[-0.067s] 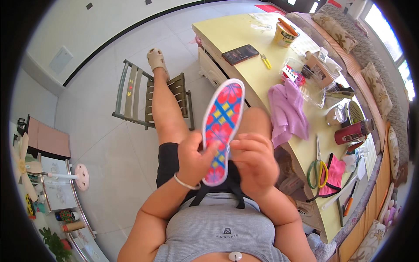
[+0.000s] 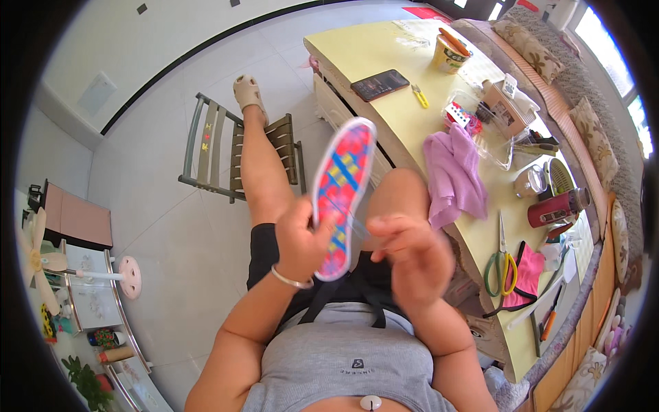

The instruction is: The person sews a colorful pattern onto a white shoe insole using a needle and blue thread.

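1. Grip of the left hand [image 2: 301, 240] is closed on the insole [image 2: 345, 172] above the lap [image 2: 263, 257], seemingly to steady it.
2. Right hand [image 2: 420, 264] half-curled near blue thread [image 2: 353, 220]; I cannot tell its hold.
3. Scissors [image 2: 502, 248] lie on the table [image 2: 384, 55], presumably within reach.

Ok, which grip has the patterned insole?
The left grip, on the wrist with the bangle: it clasps the insole. The right grip, on a bare wrist, is blurred but shows apart from the insole's edge.
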### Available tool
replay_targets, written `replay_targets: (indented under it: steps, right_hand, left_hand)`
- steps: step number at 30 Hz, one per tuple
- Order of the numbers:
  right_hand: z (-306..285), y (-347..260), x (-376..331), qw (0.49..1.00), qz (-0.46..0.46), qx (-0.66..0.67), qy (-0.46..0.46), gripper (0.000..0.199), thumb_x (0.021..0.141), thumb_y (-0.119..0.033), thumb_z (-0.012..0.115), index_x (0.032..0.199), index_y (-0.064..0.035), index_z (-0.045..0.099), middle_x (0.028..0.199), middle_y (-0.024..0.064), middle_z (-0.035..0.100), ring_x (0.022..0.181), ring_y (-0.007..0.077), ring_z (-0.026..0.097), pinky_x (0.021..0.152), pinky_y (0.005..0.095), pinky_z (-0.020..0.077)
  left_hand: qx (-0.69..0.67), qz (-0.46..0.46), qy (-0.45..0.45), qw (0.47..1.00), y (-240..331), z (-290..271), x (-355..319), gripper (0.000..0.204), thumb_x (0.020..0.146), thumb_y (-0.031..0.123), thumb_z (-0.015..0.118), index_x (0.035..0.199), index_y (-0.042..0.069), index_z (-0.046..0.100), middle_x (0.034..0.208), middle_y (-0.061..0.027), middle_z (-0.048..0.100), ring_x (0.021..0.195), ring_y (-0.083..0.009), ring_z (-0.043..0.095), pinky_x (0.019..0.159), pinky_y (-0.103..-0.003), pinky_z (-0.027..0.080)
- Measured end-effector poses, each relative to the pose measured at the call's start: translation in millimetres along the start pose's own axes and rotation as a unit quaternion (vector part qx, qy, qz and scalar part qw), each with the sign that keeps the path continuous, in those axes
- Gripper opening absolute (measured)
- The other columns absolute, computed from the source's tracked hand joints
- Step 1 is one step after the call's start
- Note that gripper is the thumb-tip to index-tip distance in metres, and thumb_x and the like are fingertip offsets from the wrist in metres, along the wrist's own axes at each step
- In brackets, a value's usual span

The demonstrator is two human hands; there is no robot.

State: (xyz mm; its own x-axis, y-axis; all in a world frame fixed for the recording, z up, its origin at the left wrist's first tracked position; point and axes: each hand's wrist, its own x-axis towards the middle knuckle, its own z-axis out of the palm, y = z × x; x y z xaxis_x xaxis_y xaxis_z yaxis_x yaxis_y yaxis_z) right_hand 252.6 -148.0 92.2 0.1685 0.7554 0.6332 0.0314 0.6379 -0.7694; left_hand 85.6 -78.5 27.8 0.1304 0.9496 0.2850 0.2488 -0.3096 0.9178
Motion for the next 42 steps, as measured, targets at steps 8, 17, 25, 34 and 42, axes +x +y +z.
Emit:
replay_targets:
  steps: [8,17,25,34,42]
  right_hand:
    - [-321.9,-69.8,-32.8,0.933,-0.074,0.147,0.319,0.013,0.093,-0.003,0.058,0.105,0.0032,0.056,0.086,0.0053,0.051,0.075,0.0131,0.048,0.061,0.0250,0.0402]
    - [-167.2,-14.7,-11.5,0.915,0.051,-0.198,0.348,0.021,0.096,-0.013,0.050,0.108,0.0004,0.061,0.086,0.0034,0.059,0.075,0.0104,0.054,0.074,0.0233,0.0444]
    - [1.4,18.0,10.3,0.929,-0.077,-0.360,-0.041,0.016,0.074,0.002,0.069,0.088,-0.0025,0.064,0.069,0.0084,0.058,0.058,0.0256,0.056,0.051,0.0353,0.0443]
    - [9.6,27.8,2.9,0.927,-0.095,-0.358,-0.065,0.017,0.073,0.000,0.068,0.089,-0.0016,0.064,0.067,0.0071,0.055,0.057,0.0238,0.054,0.050,0.0346,0.0436]
    - [7.7,27.7,1.8,0.927,-0.085,-0.361,-0.061,0.016,0.073,0.001,0.067,0.089,-0.0019,0.062,0.066,0.0073,0.054,0.056,0.0239,0.053,0.050,0.0347,0.0427]
  left_hand:
    - [0.308,0.057,0.271,0.910,-101.3,-93.4,70.6,0.013,0.080,0.005,0.066,0.079,-0.001,0.055,0.075,-0.0139,0.061,0.065,-0.0285,0.057,0.062,-0.038,0.046]
    - [-0.110,-0.054,0.112,0.986,-23.2,-22.8,34.0,0.011,0.084,0.004,0.067,0.092,-0.002,0.061,0.086,-0.0074,0.068,0.071,-0.0122,0.063,0.067,-0.029,0.052]
    - [-0.271,-0.059,-0.034,0.960,40.0,-8.1,-1.4,0.016,0.088,0.002,0.067,0.101,-0.003,0.060,0.097,-0.0082,0.069,0.084,-0.0102,0.065,0.076,-0.025,0.052]
    - [-0.285,-0.043,-0.034,0.957,43.8,-4.9,-6.6,0.018,0.088,0.001,0.067,0.104,-0.003,0.059,0.098,-0.0087,0.069,0.086,-0.0105,0.065,0.078,-0.025,0.052]
    - [-0.278,-0.051,-0.043,0.958,41.7,-5.3,-5.9,0.018,0.089,0.003,0.067,0.104,-0.003,0.059,0.098,-0.0094,0.069,0.086,-0.0109,0.066,0.076,-0.025,0.053]
